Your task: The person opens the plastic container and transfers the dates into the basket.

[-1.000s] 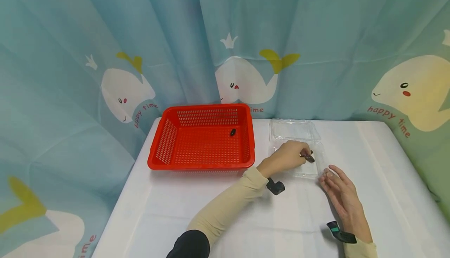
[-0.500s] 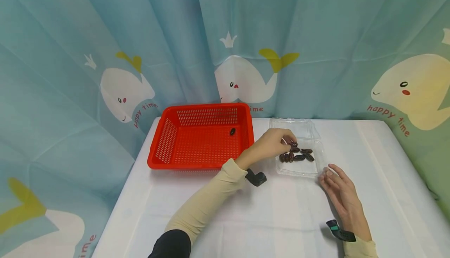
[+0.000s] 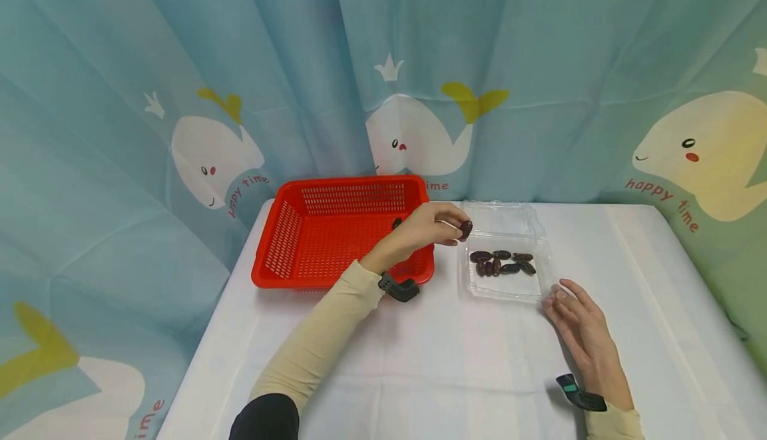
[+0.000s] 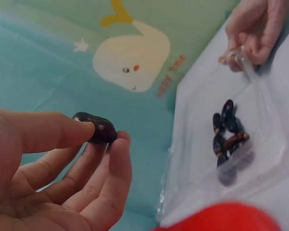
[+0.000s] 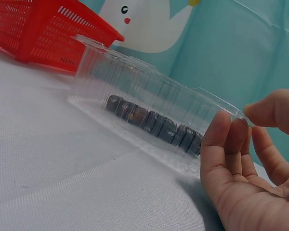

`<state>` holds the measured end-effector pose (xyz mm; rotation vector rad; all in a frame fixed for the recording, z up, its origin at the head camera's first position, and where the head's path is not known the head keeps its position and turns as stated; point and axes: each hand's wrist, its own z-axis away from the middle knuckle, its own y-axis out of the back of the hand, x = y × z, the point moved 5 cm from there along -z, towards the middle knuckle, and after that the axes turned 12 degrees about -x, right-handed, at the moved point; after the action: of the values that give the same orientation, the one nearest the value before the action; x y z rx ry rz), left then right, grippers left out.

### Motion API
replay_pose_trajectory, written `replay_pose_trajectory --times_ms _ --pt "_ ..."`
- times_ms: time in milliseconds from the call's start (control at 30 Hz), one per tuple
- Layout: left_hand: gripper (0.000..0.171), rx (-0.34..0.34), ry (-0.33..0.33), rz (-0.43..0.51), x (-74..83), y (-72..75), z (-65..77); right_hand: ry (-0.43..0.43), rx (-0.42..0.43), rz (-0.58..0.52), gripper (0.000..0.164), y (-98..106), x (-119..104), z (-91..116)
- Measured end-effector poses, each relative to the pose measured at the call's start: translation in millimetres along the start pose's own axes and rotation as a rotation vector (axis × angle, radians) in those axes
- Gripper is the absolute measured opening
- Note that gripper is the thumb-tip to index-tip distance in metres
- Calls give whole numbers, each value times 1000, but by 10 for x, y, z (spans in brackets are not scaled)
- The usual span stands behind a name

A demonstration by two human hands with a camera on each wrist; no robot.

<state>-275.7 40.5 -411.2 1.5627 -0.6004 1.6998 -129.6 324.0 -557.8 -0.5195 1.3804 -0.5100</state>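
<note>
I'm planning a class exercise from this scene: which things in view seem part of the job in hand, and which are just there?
Probably part of the job:
dark piece pinched in the left grip
clear container held by the right grip
dark pieces in the container
red basket

Just there:
whale-print curtain
white tablecloth
black wrist straps

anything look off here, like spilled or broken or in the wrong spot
Nothing looks spilled or broken. Only mildly odd: a lone fruit lies in the red basket, apart from the group of dark fruits in the clear box. The left hand pinches another fruit.
</note>
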Motion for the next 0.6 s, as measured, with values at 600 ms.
replay_pose_trajectory --times_ms 600 --pt "33 146 151 234 -324 712 189 -5 -8 -19 30 -12 -6 6"
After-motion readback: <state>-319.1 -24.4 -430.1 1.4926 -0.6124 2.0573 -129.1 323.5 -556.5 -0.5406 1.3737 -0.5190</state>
